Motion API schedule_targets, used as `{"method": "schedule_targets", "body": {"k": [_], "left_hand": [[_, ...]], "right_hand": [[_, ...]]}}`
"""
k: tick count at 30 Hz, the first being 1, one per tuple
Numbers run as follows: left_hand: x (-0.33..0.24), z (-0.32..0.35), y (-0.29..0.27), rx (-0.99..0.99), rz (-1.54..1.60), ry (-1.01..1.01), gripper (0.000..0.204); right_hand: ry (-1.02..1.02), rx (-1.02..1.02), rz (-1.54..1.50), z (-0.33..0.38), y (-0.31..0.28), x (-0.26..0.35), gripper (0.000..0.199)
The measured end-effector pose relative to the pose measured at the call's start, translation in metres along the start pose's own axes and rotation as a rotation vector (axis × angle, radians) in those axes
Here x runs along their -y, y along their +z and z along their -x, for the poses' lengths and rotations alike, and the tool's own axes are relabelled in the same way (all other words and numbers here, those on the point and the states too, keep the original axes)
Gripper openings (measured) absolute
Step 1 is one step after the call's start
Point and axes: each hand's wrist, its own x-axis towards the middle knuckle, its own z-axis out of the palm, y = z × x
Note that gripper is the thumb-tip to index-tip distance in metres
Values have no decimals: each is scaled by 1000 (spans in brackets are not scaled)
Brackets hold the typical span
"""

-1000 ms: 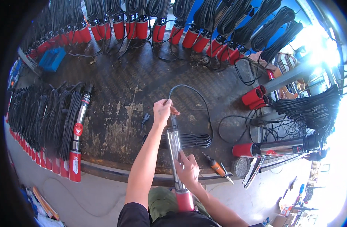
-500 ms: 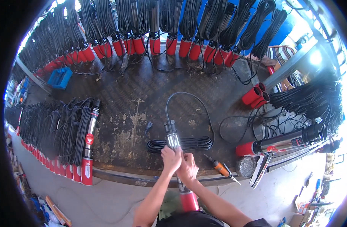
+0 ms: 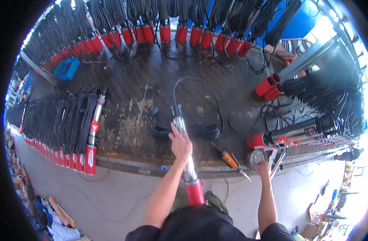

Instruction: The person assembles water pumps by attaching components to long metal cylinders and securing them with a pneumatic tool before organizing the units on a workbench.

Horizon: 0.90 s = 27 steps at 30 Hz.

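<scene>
The fingers [image 3: 176,134] of the left hand [image 3: 180,144] are wrapping around the steel body of a long pump [image 3: 187,160], pressing it from above; the fingers of the right hand [image 3: 262,166] are resting at a small round metal disc [image 3: 256,157], and whether they are pinching it or only touching it cannot be told.

The dark, worn surface [image 3: 144,100] is carrying everything, and the pump is lying across its near edge, red end [image 3: 194,192] hanging toward the person's body and steel end pointing away over the surface. A black cable [image 3: 200,82] is looping out from the pump's far tip and coming back to a flat coil [image 3: 192,130] lying across the pump just beyond the left hand.

Far beyond the pump, a long row of red-ended pumps with black cable bundles [image 3: 184,24] is lining the back of the surface. Left of the pump, another row of cable bundles with red ends [image 3: 59,124] is lying side by side. Right of the pump, a bigger pump with a red cap [image 3: 292,134] is lying crosswise, with more black cable bundles [image 3: 332,100] piling beyond it and two red tubes [image 3: 268,86] standing nearer the middle.

Just right of the pump, an orange-handled screwdriver [image 3: 230,160] is lying near the surface's edge, between the pump and the disc. Far to the left of the pump, a blue box [image 3: 66,68] is sitting near the back row.
</scene>
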Motion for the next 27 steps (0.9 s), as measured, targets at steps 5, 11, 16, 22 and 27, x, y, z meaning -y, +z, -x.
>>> {"method": "schedule_targets", "body": {"k": [5,11,16,22,27], "left_hand": [[12,0,5,-50,-11,12,68],[6,-1,3,-23,-37,-21,67],[9,0,-1,-39,1,-11,65],[7,2,-3,-21,23,-25,65],[8,0,-8,-14,20,-1,64]], "right_hand": [[61,99,-274,-8,-24,31,22],[-37,-165,-235,-10,-41,38,16],[-118,-207,-248,-15,-73,74,15],[-69,345,-1056,-30,-136,249,19],[-300,532,-1228,-75,-140,391,19]]}}
